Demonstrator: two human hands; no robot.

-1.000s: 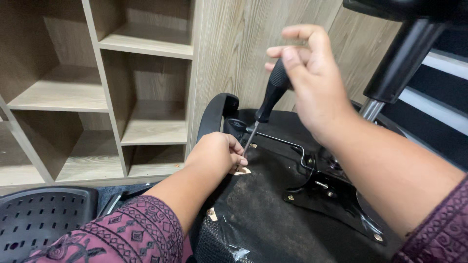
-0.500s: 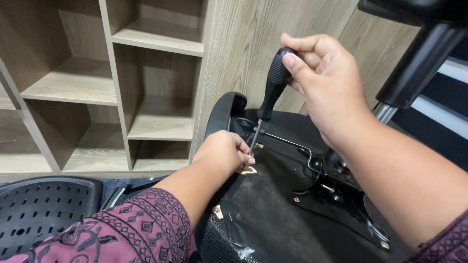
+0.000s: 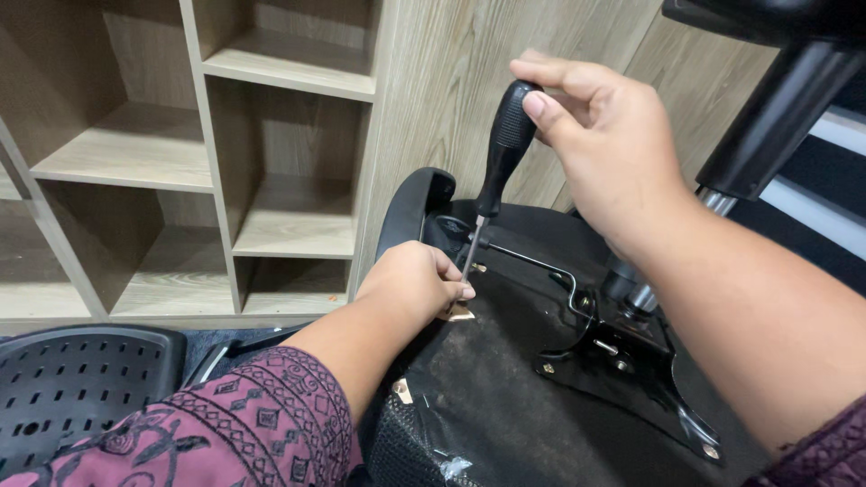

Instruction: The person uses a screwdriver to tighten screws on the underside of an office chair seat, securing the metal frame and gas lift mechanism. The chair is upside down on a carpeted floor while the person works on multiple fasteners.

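Gripping the black ribbed handle of the screwdriver [image 3: 505,149] from the top with my right hand [image 3: 600,149], I hold its thin steel shaft tilted down to the upturned chair seat [image 3: 505,388]. My left hand [image 3: 415,281] is curled beside the tip, fingertips pinched close to the shaft. It seems light and stiff, best held by the ribbed grip.

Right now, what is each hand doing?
Left hand: closed, fingertips pinched at the screwdriver tip on the chair seat underside.
Right hand: closed on the screwdriver handle.
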